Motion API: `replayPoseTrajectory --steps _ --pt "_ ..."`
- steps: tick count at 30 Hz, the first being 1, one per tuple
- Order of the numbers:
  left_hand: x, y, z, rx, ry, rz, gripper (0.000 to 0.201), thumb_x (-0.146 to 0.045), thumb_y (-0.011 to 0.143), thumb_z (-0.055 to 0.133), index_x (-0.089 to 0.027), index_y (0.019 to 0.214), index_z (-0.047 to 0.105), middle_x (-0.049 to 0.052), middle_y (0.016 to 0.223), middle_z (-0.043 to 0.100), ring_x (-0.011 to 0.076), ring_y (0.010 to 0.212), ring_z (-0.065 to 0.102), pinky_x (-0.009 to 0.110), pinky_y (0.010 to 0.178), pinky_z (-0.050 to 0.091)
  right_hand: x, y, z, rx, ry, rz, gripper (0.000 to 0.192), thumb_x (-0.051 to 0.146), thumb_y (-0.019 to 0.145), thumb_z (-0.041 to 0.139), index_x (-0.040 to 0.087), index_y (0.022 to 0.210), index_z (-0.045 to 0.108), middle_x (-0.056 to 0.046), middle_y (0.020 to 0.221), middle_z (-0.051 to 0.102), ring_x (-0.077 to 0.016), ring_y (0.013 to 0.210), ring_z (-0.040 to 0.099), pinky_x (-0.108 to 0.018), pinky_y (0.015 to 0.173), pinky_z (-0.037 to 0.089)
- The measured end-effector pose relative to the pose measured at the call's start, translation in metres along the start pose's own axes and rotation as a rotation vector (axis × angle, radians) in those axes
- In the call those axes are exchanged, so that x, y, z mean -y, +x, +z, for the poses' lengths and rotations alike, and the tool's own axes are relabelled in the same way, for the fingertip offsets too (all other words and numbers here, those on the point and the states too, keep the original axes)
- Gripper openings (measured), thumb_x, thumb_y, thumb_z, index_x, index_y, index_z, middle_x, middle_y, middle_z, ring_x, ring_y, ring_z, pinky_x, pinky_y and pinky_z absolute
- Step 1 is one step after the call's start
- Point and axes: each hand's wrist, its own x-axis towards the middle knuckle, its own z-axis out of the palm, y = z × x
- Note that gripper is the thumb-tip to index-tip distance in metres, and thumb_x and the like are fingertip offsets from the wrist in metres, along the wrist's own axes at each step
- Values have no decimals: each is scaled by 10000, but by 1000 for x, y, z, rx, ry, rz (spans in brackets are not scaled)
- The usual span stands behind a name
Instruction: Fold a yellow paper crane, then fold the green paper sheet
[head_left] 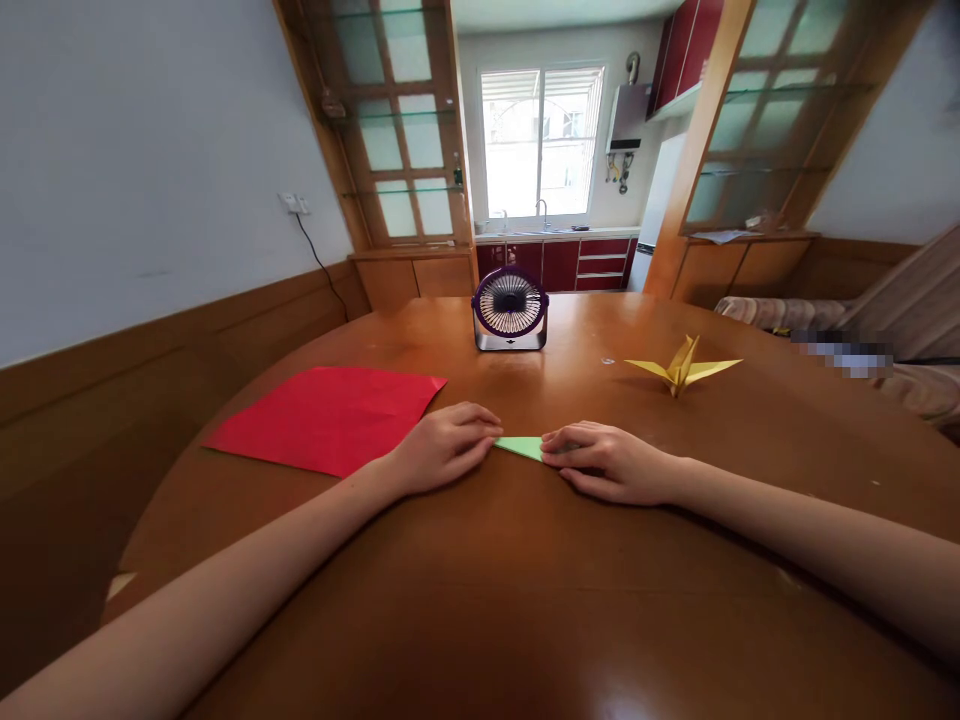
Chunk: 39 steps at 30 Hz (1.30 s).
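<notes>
A small piece of folded green paper (520,447) lies on the wooden table between my two hands. At its left end, my left hand (448,445) has its fingers closed on the narrow tip. My right hand (604,462) grips the wider right end, with fingers bent together over it. Parts of the paper are covered by my fingertips. Beyond my left wrist, a sheet of red paper (322,415) rests flat, its near edge partly behind my forearm. A folded yellow paper crane (680,368) stands past my right hand with its wings spread.
A small purple desk fan (511,305) stands at the far side of the round wooden table (480,610). Behind it are a kitchen counter (555,236) and glass-doored cabinets (401,120). A striped cushioned seat (787,310) is at the right.
</notes>
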Motion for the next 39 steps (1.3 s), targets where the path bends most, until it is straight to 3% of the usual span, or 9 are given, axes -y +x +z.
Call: replayPoseTrajectory --steps 5,12,19,25,29,39 --pt "-14 5 6 127 109 109 307 -227 955 420 -156 1116 672 110 994 665 187 910 623 320 815 516 0 -1 0 8 -1 6 299 200 929 479 171 1175 648 -126 1167 623 -226 1084 596 -403 941 494" --pt "-21 8 6 180 319 105 332 -249 955 383 -155 1073 678 83 857 671 187 777 633 321 727 501 -2 -1 0 -60 -22 4 239 218 928 487 165 1028 698 -117 1041 656 -204 954 628 -364 856 519" --pt "-31 7 7 261 316 42 393 -350 979 368 -159 1228 605 93 967 653 201 889 628 305 747 518 -7 0 -5 -29 -26 -29 239 234 931 486 171 982 711 -97 986 670 -181 896 631 -332 803 520" --pt "-39 8 7 306 331 11 413 -368 975 370 -141 1224 611 104 1021 612 221 961 584 325 757 521 -11 -2 -3 -80 -1 -33 238 233 938 480 163 927 708 -96 934 672 -165 814 627 -301 748 510" --pt "-42 9 6 334 338 6 427 -375 972 366 -129 1239 592 99 1008 616 218 926 583 327 738 517 -15 -5 -5 -145 -6 -6 249 206 932 485 158 812 698 -84 821 669 -151 718 601 -283 672 482" --pt "-44 10 5 352 337 -14 409 -331 988 307 -136 1236 567 89 979 625 214 904 591 334 751 507 -17 -7 -11 -131 -133 -8 321 209 937 463 166 687 660 -63 699 640 -153 669 571 -296 658 449"
